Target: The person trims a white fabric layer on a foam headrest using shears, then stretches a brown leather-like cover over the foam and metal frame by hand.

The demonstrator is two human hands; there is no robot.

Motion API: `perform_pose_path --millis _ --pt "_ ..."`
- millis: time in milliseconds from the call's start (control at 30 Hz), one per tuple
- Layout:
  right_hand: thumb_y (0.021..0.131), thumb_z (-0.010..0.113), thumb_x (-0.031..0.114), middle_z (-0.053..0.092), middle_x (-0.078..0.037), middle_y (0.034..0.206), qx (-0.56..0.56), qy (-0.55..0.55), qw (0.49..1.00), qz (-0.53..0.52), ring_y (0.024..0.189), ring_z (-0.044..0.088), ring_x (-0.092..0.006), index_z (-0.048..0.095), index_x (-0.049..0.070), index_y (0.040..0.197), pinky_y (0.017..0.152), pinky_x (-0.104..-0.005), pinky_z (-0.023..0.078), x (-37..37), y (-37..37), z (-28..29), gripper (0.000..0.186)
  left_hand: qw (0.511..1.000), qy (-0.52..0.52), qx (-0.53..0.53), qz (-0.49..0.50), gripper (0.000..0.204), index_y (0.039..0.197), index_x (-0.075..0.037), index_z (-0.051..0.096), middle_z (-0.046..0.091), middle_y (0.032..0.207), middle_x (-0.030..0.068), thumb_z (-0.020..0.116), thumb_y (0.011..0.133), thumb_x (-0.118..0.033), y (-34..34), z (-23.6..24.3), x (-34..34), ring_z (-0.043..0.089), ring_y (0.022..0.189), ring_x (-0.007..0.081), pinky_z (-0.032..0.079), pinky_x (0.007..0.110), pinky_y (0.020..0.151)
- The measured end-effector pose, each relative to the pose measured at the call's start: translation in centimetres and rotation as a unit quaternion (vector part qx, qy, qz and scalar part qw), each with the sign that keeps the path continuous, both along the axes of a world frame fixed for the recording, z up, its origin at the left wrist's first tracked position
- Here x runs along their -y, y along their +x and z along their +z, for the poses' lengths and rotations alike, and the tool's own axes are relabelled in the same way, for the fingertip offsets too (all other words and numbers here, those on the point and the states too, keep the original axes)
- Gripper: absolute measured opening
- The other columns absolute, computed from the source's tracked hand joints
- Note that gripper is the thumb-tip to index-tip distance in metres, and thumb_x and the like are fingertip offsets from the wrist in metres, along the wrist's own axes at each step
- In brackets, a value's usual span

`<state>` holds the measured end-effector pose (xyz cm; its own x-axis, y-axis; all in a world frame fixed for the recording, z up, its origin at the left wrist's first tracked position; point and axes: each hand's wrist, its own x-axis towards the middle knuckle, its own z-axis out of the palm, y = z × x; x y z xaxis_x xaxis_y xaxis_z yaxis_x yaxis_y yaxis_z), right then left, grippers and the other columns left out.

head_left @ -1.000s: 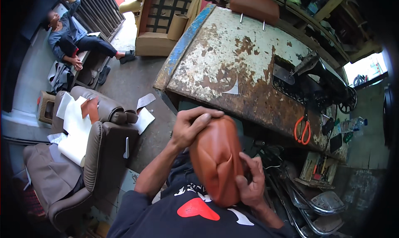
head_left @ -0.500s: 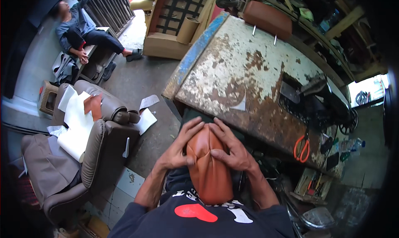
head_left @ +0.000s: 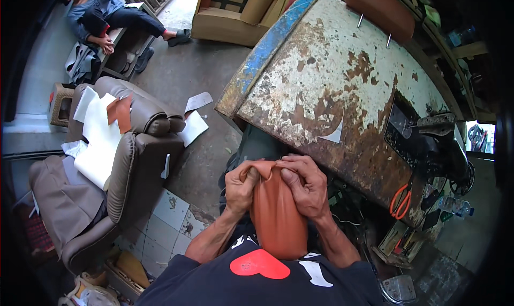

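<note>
A brown leather cover (head_left: 279, 220), stretched over a rounded, padded shape, rests upright against my chest. My left hand (head_left: 240, 187) is closed on the left side of its gathered far edge, thumb pressing the folds. On the other side, my right hand (head_left: 306, 185) pinches the same edge between thumb and curled fingers. Between the two hands the leather bunches into loose folds. What fills the cover is hidden from sight.
A worn worktable (head_left: 300, 92) stands ahead, with a sewing machine (head_left: 441, 140), orange-handled scissors (head_left: 400, 201) and a brown headrest (head_left: 381, 12) with two metal pins. To the left is a grey-brown armchair (head_left: 144, 172) bearing white sheets. A person (head_left: 101, 17) sits at the far left.
Both hands have gone from lying with spread fingers along the cover's sides to gripping its far edge, which is now bunched up. My view has shifted slightly.
</note>
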<state>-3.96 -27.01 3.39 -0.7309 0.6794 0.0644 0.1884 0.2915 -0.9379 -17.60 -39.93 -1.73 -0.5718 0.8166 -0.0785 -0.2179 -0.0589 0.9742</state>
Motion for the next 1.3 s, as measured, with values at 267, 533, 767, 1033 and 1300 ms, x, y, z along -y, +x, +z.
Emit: perform_pose_path --millis 267,533,767,1033,1300 --pt "0.102 0.067 0.02 0.074 -0.012 0.093 0.107 -0.131 0.967 -0.192 0.085 0.066 -0.0132 0.075 -0.004 0.108 0.079 -0.0299 0.052 1.5 -0.1 -0.5 0.026 0.957 -0.054 0.286 -0.001 0.022 0.115 0.002 0.068 0.073 0.102 0.0061 0.059 0.106 -0.017 -1.1 0.9 -1.6 0.067 0.085 0.0098 0.054 0.024 0.08" --pt "0.101 0.067 0.017 0.078 -0.007 0.105 -0.01 -0.261 0.93 -0.257 0.096 0.068 -0.0105 0.076 -0.002 0.118 0.088 -0.0261 0.053 1.5 1.4 -4.0 0.027 0.967 -0.099 0.236 -0.018 0.036 0.131 0.003 0.062 0.071 0.113 0.0116 0.057 0.098 -0.012 -0.9 0.3 -2.6 0.069 0.095 0.0143 0.056 0.029 0.089" --pt "0.103 0.064 0.011 0.076 -0.008 0.111 -0.091 -0.256 0.936 -0.224 0.1 0.067 -0.0106 0.073 -0.003 0.123 0.091 -0.0252 0.053 2.8 1.0 -1.0 0.026 0.978 -0.088 0.162 -0.094 0.05 0.134 0.008 0.061 0.066 0.135 0.02 0.047 0.098 -0.024 -0.7 1.0 -1.4 0.064 0.121 0.0231 0.049 0.035 0.108" --pt "0.093 0.068 -0.002 0.076 -0.014 0.119 -0.197 0.105 0.965 -0.138 0.116 0.068 -0.0325 0.074 0.003 0.119 0.116 -0.0533 0.043 5.6 2.6 5.8 0.028 0.972 0.163 -0.117 -0.122 0.063 0.12 0.009 0.068 0.069 0.129 0.0261 0.058 0.093 -0.047 -3.3 8.6 -0.5 0.058 0.132 0.0378 0.04 0.05 0.117" --pt "0.09 0.076 0.002 0.076 -0.012 0.119 -0.205 0.001 0.977 -0.057 0.12 0.065 -0.0295 0.074 0.004 0.123 0.109 -0.0436 0.048 7.2 7.4 0.5 0.033 0.959 0.19 -0.147 -0.154 0.062 0.117 0.006 0.073 0.073 0.124 0.0227 0.065 0.084 -0.045 -2.4 3.7 2.4 0.057 0.134 0.0388 0.042 0.05 0.115"
